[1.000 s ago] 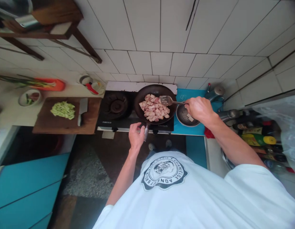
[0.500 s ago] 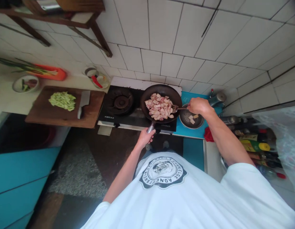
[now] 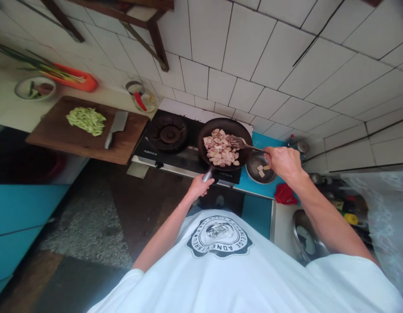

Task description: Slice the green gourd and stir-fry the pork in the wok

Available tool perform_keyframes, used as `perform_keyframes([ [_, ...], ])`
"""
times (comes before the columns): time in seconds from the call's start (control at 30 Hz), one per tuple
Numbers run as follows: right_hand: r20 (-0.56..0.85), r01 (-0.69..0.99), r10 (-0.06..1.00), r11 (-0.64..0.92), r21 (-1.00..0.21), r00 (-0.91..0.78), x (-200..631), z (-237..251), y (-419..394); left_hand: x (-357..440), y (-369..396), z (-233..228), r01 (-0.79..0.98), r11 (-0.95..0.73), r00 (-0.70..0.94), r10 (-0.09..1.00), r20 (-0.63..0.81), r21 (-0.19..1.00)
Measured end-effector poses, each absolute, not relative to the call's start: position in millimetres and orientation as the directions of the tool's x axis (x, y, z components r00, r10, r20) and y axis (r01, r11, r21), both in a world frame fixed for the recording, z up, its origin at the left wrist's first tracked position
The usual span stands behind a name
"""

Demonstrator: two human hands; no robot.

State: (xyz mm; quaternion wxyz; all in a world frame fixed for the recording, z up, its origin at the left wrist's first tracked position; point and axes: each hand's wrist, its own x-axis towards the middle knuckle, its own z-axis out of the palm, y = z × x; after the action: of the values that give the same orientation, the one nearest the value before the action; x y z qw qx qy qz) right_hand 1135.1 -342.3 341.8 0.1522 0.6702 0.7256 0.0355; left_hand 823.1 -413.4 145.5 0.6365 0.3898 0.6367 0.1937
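Observation:
A dark frying pan (image 3: pixel 226 123) sits on the right side of the gas stove (image 3: pixel 188 157), holding many pieces of pale pink meat (image 3: pixel 221 148). My left hand (image 3: pixel 200 186) is closed around the pan's handle, at the front edge of the stove. In my right hand (image 3: pixel 284 161) is a slotted spatula (image 3: pixel 242 142), gripped by its handle. The spatula's slotted head touches the right part of the meat. Below my right hand stands a metal bowl (image 3: pixel 260 177) with a few pale pieces in it.
Left of the stove, a wooden cutting board (image 3: pixel 62 145) carries sliced green vegetable (image 3: pixel 86 121) and a cleaver (image 3: pixel 118 124). The other burner (image 3: pixel 168 132) is bare. A red cloth (image 3: pixel 285 194) and a metal basin (image 3: pixel 307 237) lie to the right. A shelf bracket (image 3: pixel 158 43) juts from the tiled wall.
My right hand has moved right and slightly down, drawing the spatula head up and back across the meat. My left hand stays on the pan handle. The camera view has tilted.

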Motion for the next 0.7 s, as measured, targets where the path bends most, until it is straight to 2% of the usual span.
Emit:
perform_keyframes([
  [0.13, -0.213, 0.961, 0.977, 0.064, 0.27, -0.006, 1164, 331, -274, 823, -414, 148, 0.248, 0.62, 0.108, 0.746, -0.657, 0.745],
  [0.27, -0.409, 0.979, 0.912, 0.062, 0.193, 0.023, 1183, 310, -188, 825, -412, 154, 0.279, 0.624, 0.112, 0.733, -0.671, 0.729],
  [0.4, -0.564, 0.986, 0.809, 0.151, -0.072, -0.165, 1169, 274, -142, 826, -409, 157, 0.303, 0.639, 0.085, 0.72, -0.688, 0.707],
  [0.47, -0.596, 0.966, 0.762, 0.159, -0.206, -0.252, 1159, 255, -138, 827, -409, 158, 0.299, 0.645, 0.076, 0.719, -0.691, 0.703],
  [0.53, -0.591, 0.949, 0.749, 0.17, -0.266, -0.3, 1154, 244, -143, 826, -410, 159, 0.29, 0.647, 0.075, 0.719, -0.691, 0.705],
  [0.6, -0.547, 0.939, 0.767, 0.221, -0.264, -0.335, 1157, 245, -156, 826, -411, 160, 0.287, 0.646, 0.078, 0.72, -0.689, 0.708],
  [0.7, -0.414, 0.926, 0.829, 0.355, -0.131, -0.376, 1171, 270, -190, 826, -411, 160, 0.294, 0.639, 0.087, 0.723, -0.685, 0.711],
])
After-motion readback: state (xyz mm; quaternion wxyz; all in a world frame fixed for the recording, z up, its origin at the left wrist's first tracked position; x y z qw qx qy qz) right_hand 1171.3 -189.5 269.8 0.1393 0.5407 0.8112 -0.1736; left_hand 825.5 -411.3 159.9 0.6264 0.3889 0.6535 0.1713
